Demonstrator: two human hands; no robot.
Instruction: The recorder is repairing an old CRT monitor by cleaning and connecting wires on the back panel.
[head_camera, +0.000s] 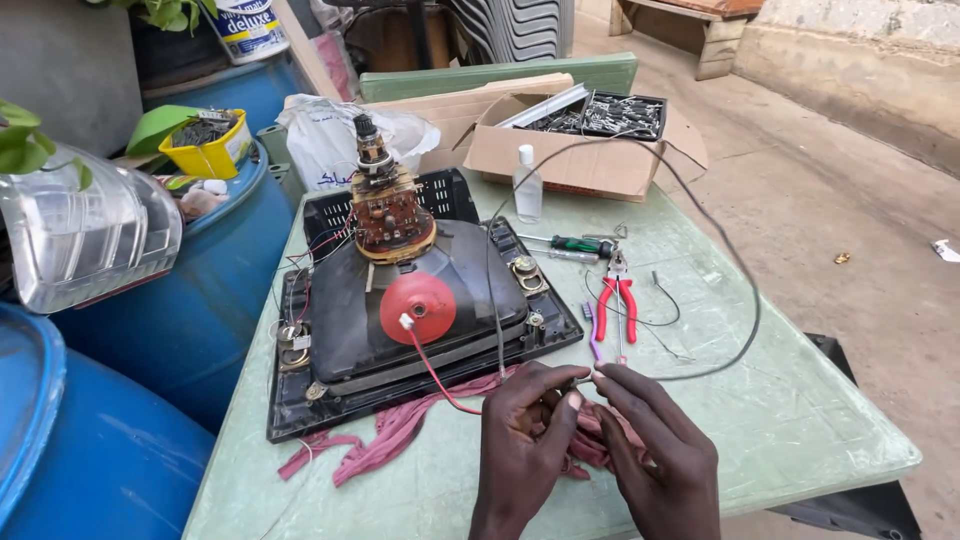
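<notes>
We held the thin grey wire (745, 300) at the front edge of the green table (800, 420), where its two ends met between our hands. The left hand (525, 430) was closed in a pinch on one end, and the right hand (655, 445) pinched the other end with the fingertips, probably to keep the bare tips together. From there the wire made a big loop over the table toward the cardboard box (580, 150). Just behind our hands the picture tube (420, 300) lay face down on a red cloth (400, 430), maybe to protect the glass. The red pliers (617, 300) and a screwdriver (570, 245) lay near on the right. The wire tips were too small to see clearly, and our forearms were cut off by the frame.
</notes>
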